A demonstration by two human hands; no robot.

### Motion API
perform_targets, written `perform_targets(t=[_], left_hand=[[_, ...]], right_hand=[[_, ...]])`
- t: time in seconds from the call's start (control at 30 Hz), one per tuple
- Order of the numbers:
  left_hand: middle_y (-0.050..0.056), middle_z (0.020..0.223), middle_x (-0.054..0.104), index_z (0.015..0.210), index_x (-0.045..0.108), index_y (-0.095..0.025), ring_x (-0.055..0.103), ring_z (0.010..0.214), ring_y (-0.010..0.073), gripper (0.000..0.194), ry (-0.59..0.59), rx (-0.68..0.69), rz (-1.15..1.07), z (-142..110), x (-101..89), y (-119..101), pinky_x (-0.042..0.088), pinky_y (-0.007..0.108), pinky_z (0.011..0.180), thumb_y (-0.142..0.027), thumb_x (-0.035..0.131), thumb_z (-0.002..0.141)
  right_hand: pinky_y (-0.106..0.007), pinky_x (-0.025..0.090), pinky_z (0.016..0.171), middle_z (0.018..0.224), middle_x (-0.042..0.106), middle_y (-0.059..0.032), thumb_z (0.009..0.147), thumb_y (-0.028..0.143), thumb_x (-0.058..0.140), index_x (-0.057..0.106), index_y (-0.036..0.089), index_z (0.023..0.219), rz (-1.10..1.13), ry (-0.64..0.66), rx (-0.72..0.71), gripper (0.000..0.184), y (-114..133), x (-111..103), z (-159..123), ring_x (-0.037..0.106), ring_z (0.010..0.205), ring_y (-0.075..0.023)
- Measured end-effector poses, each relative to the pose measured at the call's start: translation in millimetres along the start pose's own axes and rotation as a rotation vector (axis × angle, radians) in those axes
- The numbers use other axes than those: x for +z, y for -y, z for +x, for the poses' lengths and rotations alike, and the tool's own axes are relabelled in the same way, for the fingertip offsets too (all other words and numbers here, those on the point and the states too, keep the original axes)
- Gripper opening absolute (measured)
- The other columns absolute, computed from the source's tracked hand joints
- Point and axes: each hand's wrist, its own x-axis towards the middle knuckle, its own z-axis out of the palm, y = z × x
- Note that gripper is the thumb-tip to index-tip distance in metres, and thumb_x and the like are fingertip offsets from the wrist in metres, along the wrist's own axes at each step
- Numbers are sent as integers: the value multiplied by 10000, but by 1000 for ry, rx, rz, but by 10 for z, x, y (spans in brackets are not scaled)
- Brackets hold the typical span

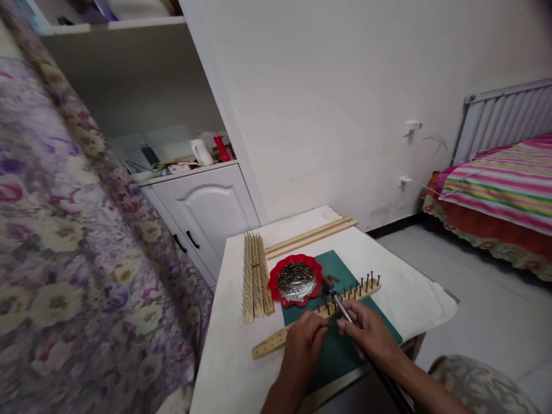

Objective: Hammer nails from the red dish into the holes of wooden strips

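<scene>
One hammer [340, 305] in the right hand [371, 332], held by the shaft in curled fingers – with its head at three o'clock from a red dish [318, 273] and its handle slanting down towards five. At half past five from the dish, the left hand [307, 334], bunched, with thumb and forefinger drawn together; perhaps nipping a nail, but too small to tell for sure. Close by both hands, a wooden strip [275, 341], laid slantwise from seven o'clock to three across a green mat [334, 356], with each end reaching past the mat's edge. Dark nails [361, 284] upright along the part towards three; small dark spots in the end towards seven.

Inside the dish, dark loose nails [296, 272] towards twelve, silver nails [297, 289] towards six. At nine, side by side, several nail-studded strips [257, 282]; at one, long flat strips [313, 237] – all on a pale-covered table [219, 362].

Farther off, by the whole view's clock: a flowered curtain [86, 230] and, nearer in, a white cupboard [215, 213] at nine, a white jug [201, 153] at ten, a striped bed [500, 178] at three.
</scene>
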Motion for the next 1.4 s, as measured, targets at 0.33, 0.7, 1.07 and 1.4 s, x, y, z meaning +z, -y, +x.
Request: perform_targets(t=[0.33,0.7,1.07,1.4], left_hand=[[-29,543,551,713,583,-156,492,482,99,176,-239,-423,-778,-55,361,147,384,213,511,-322,638,695],[-7,691,630,734,626,-183,566,658,138,165,-301,-274,-134,77,146,345,409,222,608,-323,561,792],[2,783,642,781,619,-204,584,748,153,132,-195,-200,124,113,194,360,408,241,680,-233,498,824],[1,745,627,749,615,-190,565,700,142,102,-166,-195,64,192,266,389,394,236,651,-227,532,794]], right_hand=[[-156,296,284,641,561,85,803,299,545,491,224,959,68,49,10,182,-2,74,-91,367,308,-42],[-154,311,289,666,582,75,839,322,511,488,220,955,50,-21,-8,156,82,-107,-89,395,288,-32],[-146,302,265,654,576,83,824,280,514,477,222,934,52,-20,0,129,42,-100,-71,379,280,-28],[-150,278,266,658,592,75,828,280,520,493,212,923,32,12,31,120,68,-88,-95,382,259,-25]])
